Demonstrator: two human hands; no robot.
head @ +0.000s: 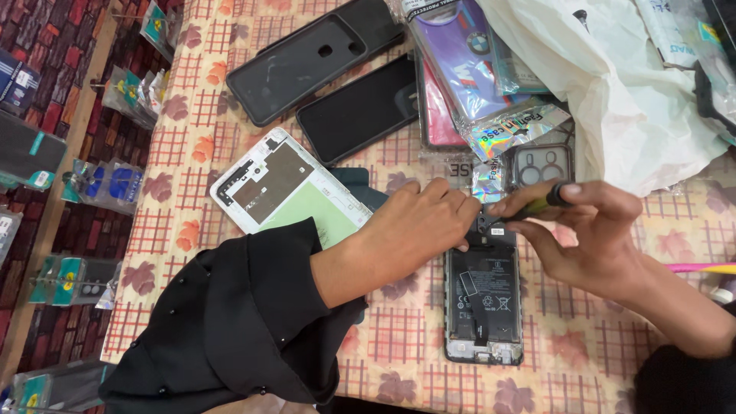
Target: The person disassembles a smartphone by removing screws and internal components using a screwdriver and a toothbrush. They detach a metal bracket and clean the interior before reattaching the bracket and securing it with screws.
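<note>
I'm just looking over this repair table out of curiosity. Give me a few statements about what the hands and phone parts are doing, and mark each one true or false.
1. The right hand holds a screwdriver over the top end of the opened phone. True.
2. The opened phone still has its back cover on. False: the cover is off and the battery shows.
3. The left hand rests at the top of the opened phone. True.
4. The white phone frame lies under the white plastic bag. False: it lies bare on the checked tablecloth, left of the hands.
5. The left arm wears a black sleeve. True.
</note>
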